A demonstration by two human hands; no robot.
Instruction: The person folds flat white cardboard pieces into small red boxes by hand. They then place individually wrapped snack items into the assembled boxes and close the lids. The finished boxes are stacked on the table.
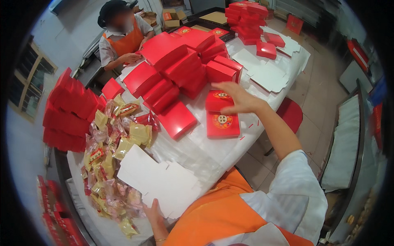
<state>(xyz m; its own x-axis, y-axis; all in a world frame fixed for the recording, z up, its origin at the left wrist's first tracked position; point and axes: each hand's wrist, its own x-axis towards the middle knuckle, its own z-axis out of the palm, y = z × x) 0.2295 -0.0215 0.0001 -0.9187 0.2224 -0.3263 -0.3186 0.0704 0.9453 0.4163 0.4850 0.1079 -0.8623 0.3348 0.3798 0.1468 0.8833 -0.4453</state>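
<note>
My left hand (pixel 154 216) grips the near edge of a flat white box blank (pixel 158 180), its thumb on top. The blank has cut tabs and lies tilted across the table's near side. My right hand (pixel 240 98) reaches to the right side of a red gift box (pixel 212 104) with a round printed emblem. Its fingers and thumb are apart, over the box's right end; whether they touch it is unclear. Nearer to me, against that box, lies another red box (pixel 223 130) with a similar emblem.
Wrapped snack packets (pixel 108 164) are heaped left of the blank. Red boxes (pixel 168 65) are stacked mid-table, with another stack (pixel 65 112) at left. More white blanks (pixel 262 71) lie far right. Across the table, a person (pixel 123 39) in an orange apron handles boxes. A red stool (pixel 289 115) stands at right.
</note>
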